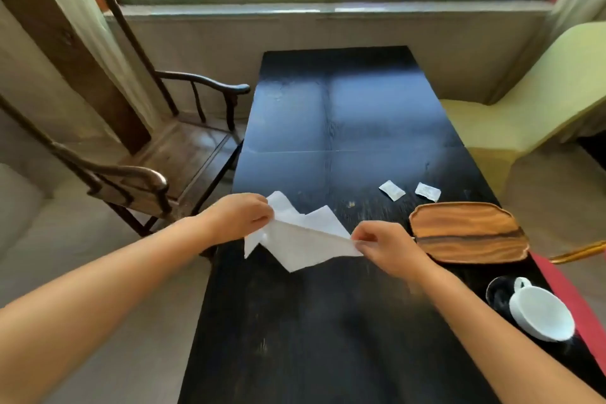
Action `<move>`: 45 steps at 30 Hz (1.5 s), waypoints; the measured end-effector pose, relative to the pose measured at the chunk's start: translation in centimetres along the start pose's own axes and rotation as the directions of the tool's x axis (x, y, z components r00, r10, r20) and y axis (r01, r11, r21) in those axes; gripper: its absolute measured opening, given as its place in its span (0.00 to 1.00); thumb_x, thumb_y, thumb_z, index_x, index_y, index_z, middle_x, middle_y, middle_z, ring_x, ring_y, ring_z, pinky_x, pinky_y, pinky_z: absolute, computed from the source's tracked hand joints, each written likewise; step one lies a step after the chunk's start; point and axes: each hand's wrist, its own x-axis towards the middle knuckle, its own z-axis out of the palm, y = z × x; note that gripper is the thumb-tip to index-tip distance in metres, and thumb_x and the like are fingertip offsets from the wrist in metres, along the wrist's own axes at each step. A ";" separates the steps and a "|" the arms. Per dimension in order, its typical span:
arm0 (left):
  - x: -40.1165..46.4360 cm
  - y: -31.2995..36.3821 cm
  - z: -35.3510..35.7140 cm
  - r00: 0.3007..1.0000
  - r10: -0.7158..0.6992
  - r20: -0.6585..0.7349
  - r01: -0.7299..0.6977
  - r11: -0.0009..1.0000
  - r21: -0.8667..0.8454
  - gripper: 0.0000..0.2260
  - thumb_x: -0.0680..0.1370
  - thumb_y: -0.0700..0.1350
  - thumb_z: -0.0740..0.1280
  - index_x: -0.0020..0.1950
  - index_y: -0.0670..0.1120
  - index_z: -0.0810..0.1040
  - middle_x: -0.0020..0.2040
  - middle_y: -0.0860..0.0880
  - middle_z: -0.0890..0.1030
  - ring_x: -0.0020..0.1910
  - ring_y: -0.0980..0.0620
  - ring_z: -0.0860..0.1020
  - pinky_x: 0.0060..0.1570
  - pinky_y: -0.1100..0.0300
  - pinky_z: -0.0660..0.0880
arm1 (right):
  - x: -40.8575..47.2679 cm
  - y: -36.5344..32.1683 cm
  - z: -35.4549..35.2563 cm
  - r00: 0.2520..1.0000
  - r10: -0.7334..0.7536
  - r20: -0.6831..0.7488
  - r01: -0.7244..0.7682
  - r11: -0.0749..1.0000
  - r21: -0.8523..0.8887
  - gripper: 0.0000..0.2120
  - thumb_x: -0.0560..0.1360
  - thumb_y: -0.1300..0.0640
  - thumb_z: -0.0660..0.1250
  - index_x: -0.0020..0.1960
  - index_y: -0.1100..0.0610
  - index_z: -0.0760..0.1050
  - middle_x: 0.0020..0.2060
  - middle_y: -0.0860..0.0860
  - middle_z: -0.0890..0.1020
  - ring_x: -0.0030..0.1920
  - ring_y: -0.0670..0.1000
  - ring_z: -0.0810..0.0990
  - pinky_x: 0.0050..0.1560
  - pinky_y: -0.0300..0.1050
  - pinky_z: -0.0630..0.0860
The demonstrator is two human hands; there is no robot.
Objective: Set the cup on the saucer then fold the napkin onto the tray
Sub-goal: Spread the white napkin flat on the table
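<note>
A white napkin [303,239] is stretched above the black table between both hands. My left hand [241,216] pinches its left end and my right hand [385,248] pinches its right corner; loose corners stick up and hang down. The wooden tray [469,231] lies bare just right of my right hand. A white cup [541,311] sits on a dark saucer [495,292] at the near right, its handle pointing away from me.
Two small white sachets [392,190] [428,191] lie on the black table [328,125] beyond the tray. A wooden armchair [164,147] stands at the left, a pale yellow chair [524,108] at the right. A red strip [570,298] borders the table's right edge.
</note>
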 end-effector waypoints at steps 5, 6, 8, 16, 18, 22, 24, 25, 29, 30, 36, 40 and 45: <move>-1.4 -2.4 -6.6 0.984 -0.075 -0.163 0.068 0.996 -0.049 0.07 0.77 0.44 0.64 0.47 0.44 0.81 0.42 0.50 0.79 0.44 0.50 0.77 0.46 0.60 0.72 | 2.1 -4.0 -6.5 0.986 -0.106 -0.127 0.093 0.990 -0.103 0.05 0.71 0.64 0.67 0.40 0.58 0.80 0.35 0.49 0.81 0.39 0.51 0.80 0.46 0.47 0.76; -1.5 -2.6 -7.5 0.973 -0.099 -0.207 0.089 0.995 -0.053 0.07 0.77 0.43 0.65 0.46 0.43 0.81 0.42 0.48 0.79 0.44 0.48 0.77 0.46 0.60 0.72 | 2.7 -4.8 -7.8 0.977 -0.122 -0.172 0.102 0.988 -0.118 0.04 0.71 0.64 0.67 0.41 0.59 0.80 0.36 0.50 0.82 0.40 0.52 0.80 0.46 0.48 0.77; -1.5 -2.7 -9.4 0.952 -0.137 -0.272 0.133 0.991 -0.033 0.07 0.77 0.41 0.65 0.46 0.42 0.82 0.43 0.44 0.81 0.44 0.47 0.77 0.48 0.57 0.73 | 4.2 -6.4 -9.9 0.950 -0.191 -0.246 0.138 0.966 -0.219 0.04 0.71 0.64 0.66 0.42 0.61 0.81 0.38 0.55 0.84 0.43 0.56 0.81 0.46 0.48 0.75; -1.4 -1.3 -20.3 0.700 -0.032 -0.714 0.118 0.990 0.071 0.07 0.75 0.35 0.64 0.46 0.37 0.83 0.43 0.36 0.82 0.44 0.38 0.80 0.48 0.46 0.76 | 7.0 -11.7 -19.0 0.707 -0.414 -0.574 0.119 0.869 -0.480 0.08 0.72 0.66 0.61 0.44 0.64 0.79 0.42 0.63 0.81 0.46 0.63 0.78 0.47 0.51 0.72; -2.3 -1.1 -21.0 0.619 -0.027 -0.785 0.121 0.991 0.062 0.07 0.75 0.36 0.64 0.46 0.38 0.82 0.43 0.37 0.82 0.44 0.38 0.79 0.46 0.46 0.76 | 6.1 -12.0 -19.9 0.654 -0.450 -0.608 0.115 0.854 -0.508 0.08 0.73 0.65 0.61 0.44 0.64 0.79 0.41 0.62 0.81 0.44 0.62 0.78 0.44 0.46 0.70; -5.0 0.3 -17.8 0.515 -0.014 -0.857 0.067 0.997 0.024 0.07 0.76 0.38 0.64 0.47 0.39 0.82 0.43 0.39 0.82 0.43 0.41 0.79 0.43 0.48 0.77 | 2.7 -10.7 -18.2 0.634 -0.528 -0.565 0.174 0.809 -0.561 0.06 0.73 0.66 0.63 0.43 0.64 0.78 0.38 0.62 0.80 0.40 0.61 0.78 0.42 0.48 0.72; -6.5 1.8 -14.0 0.518 -0.041 -0.855 0.048 0.999 -0.019 0.07 0.76 0.38 0.65 0.47 0.40 0.82 0.43 0.41 0.82 0.43 0.42 0.80 0.43 0.50 0.77 | 0.3 -9.3 -16.1 0.644 -0.530 -0.551 0.202 0.813 -0.546 0.05 0.73 0.67 0.64 0.43 0.64 0.78 0.38 0.62 0.80 0.39 0.61 0.78 0.43 0.53 0.74; -7.3 2.5 -11.6 0.528 -0.061 -0.847 0.050 0.998 -0.041 0.06 0.76 0.39 0.65 0.46 0.40 0.82 0.43 0.41 0.82 0.43 0.42 0.80 0.43 0.51 0.77 | -1.0 -8.5 -14.8 0.648 -0.522 -0.554 0.222 0.826 -0.518 0.04 0.72 0.67 0.64 0.43 0.65 0.79 0.38 0.61 0.80 0.39 0.61 0.78 0.43 0.54 0.75; -12.0 5.5 -1.3 0.642 -0.159 -0.750 0.066 0.986 -0.152 0.11 0.76 0.43 0.62 0.48 0.39 0.82 0.44 0.42 0.82 0.43 0.43 0.80 0.46 0.53 0.78 | -7.6 -4.8 -7.7 0.682 -0.514 -0.520 0.295 0.845 -0.446 0.03 0.71 0.68 0.68 0.41 0.63 0.80 0.37 0.58 0.81 0.39 0.60 0.79 0.43 0.54 0.74; -13.2 6.4 1.2 0.683 -0.177 -0.709 0.070 0.982 -0.177 0.12 0.77 0.44 0.62 0.49 0.40 0.82 0.44 0.42 0.82 0.43 0.45 0.81 0.47 0.54 0.79 | -9.3 -3.7 -5.8 0.718 -0.497 -0.488 0.292 0.851 -0.437 0.03 0.70 0.69 0.69 0.41 0.62 0.80 0.38 0.57 0.82 0.40 0.59 0.79 0.44 0.53 0.73; -17.0 11.5 13.1 0.821 -0.253 -0.512 0.158 0.962 -0.223 0.02 0.72 0.36 0.71 0.43 0.40 0.83 0.39 0.44 0.83 0.38 0.46 0.82 0.41 0.55 0.81 | -16.2 3.4 3.4 0.916 -0.344 -0.208 0.253 0.895 -0.367 0.09 0.64 0.72 0.74 0.38 0.60 0.80 0.34 0.53 0.81 0.36 0.55 0.80 0.43 0.44 0.71; -17.9 13.7 19.5 0.886 -0.270 -0.378 0.203 0.957 -0.208 0.04 0.67 0.34 0.75 0.39 0.39 0.83 0.35 0.43 0.82 0.34 0.47 0.81 0.36 0.58 0.80 | -18.7 8.0 9.3 0.969 -0.220 -0.109 0.174 0.929 -0.326 0.07 0.64 0.71 0.74 0.39 0.61 0.80 0.35 0.54 0.82 0.37 0.56 0.80 0.41 0.46 0.74; -18.9 16.3 26.8 0.875 -0.412 -0.255 0.322 0.887 -0.332 0.03 0.70 0.35 0.72 0.43 0.39 0.82 0.41 0.44 0.82 0.38 0.46 0.80 0.37 0.57 0.79 | -22.4 12.2 15.7 0.993 -0.099 -0.061 0.076 0.952 -0.296 0.04 0.67 0.71 0.70 0.39 0.64 0.79 0.35 0.57 0.81 0.38 0.59 0.79 0.37 0.54 0.77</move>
